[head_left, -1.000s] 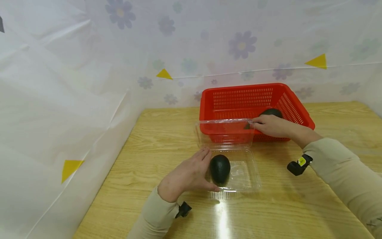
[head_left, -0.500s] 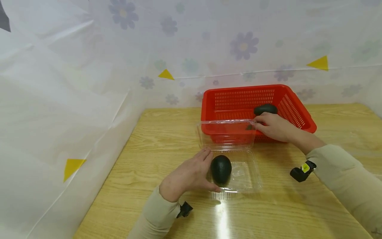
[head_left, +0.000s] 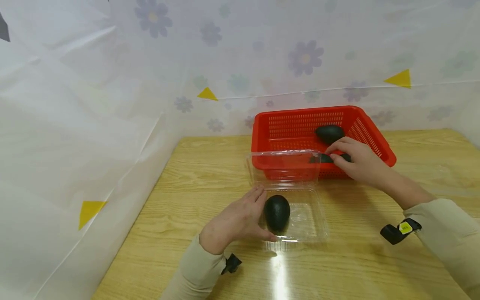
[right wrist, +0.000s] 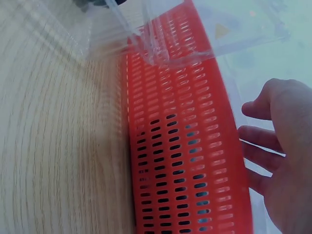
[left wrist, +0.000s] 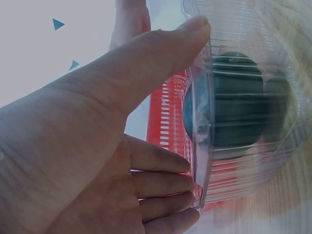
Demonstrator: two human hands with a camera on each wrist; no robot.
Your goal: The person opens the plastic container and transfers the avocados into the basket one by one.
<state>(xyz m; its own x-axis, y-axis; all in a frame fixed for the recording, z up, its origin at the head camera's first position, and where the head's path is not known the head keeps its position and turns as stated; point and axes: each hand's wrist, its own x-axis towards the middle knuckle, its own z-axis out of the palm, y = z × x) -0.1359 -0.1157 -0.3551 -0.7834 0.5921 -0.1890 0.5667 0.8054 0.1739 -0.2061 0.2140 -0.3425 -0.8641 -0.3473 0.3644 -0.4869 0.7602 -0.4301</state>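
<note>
In the head view a dark green avocado (head_left: 277,213) lies in the left part of an opened clear plastic clamshell box (head_left: 305,218). My left hand (head_left: 238,218) rests along the box's left side, fingers straight and thumb at the front edge. The left wrist view shows its fingertips touching the rim (left wrist: 204,146). Over the front rim of the red basket (head_left: 296,114), my right hand (head_left: 361,162) reaches in with bent fingers above a second avocado (head_left: 321,158), partly hidden by the hand. Whether the fingertips touch it is unclear. Another avocado (head_left: 330,134) lies farther back.
The raised clear lid (head_left: 285,171) stands against the basket's front. Box and basket are on a wood-grain table (head_left: 180,191). A pale flowered sheet (head_left: 240,54) hangs behind, with another white sheet (head_left: 93,125) along the left.
My right hand has drawn back slightly to the right within the basket. The rear avocado has shifted left and is more exposed, as is the front one. My left hand stays put.
</note>
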